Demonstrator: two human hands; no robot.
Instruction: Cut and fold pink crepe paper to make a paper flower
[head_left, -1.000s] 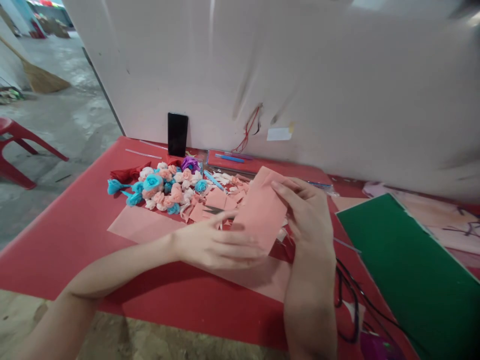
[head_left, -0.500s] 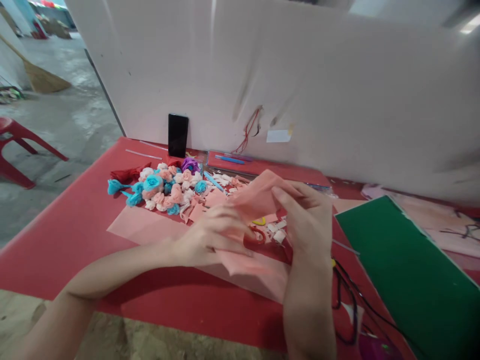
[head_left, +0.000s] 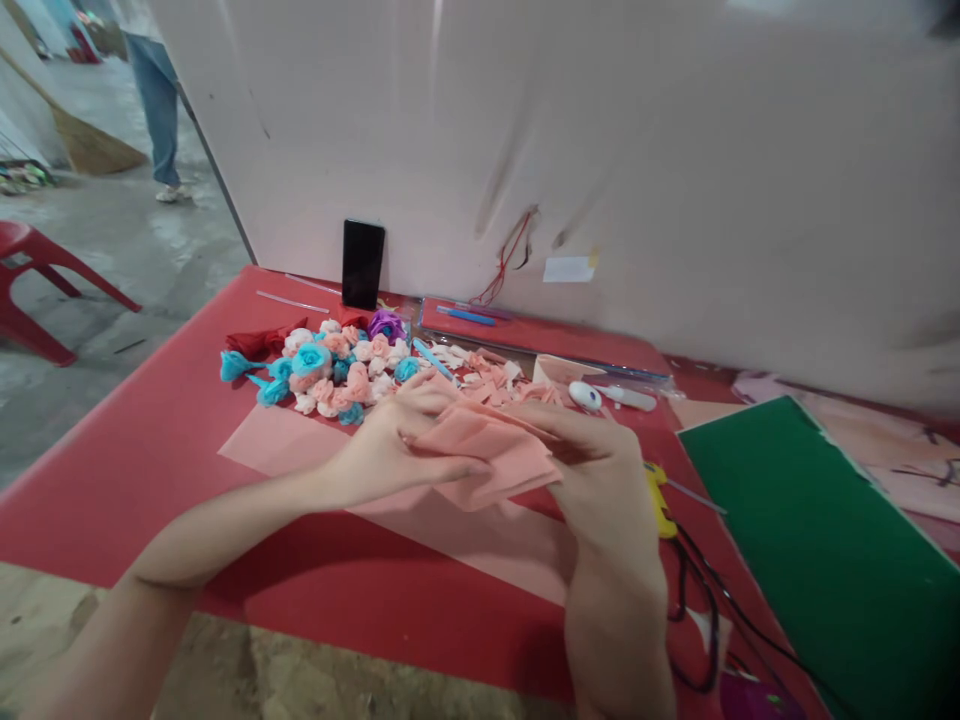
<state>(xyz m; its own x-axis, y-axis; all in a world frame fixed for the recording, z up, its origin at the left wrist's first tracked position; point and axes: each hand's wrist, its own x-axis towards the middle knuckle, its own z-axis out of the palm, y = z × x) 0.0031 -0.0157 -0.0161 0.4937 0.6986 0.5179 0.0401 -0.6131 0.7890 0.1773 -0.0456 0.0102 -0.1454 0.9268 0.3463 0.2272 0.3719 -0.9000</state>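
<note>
Between my two hands is a folded piece of pink crepe paper (head_left: 491, 455), held above the table. My left hand (head_left: 390, 440) pinches its left side, thumb on the near face. My right hand (head_left: 600, 465) grips the right edge, its fingers partly hidden behind the paper. Beneath lies a long pink paper strip (head_left: 480, 545) across the red table (head_left: 330, 590). Beyond my left hand is a pile of blue, pink and white paper roses (head_left: 330, 375), with a purple rose (head_left: 386, 325) at its back. Pink paper scraps (head_left: 487, 380) lie behind the held piece.
A yellow glue gun (head_left: 660, 500) with a black cord lies right of my right hand, near a green board (head_left: 817, 540). A phone (head_left: 363, 264) leans on the white panel (head_left: 600, 130). A person's leg (head_left: 156, 110) shows beyond a red stool (head_left: 52, 270).
My hands have drawn closer together, and the loosely opened pink paper is now folded smaller between them. A person has come into view at the upper left.
</note>
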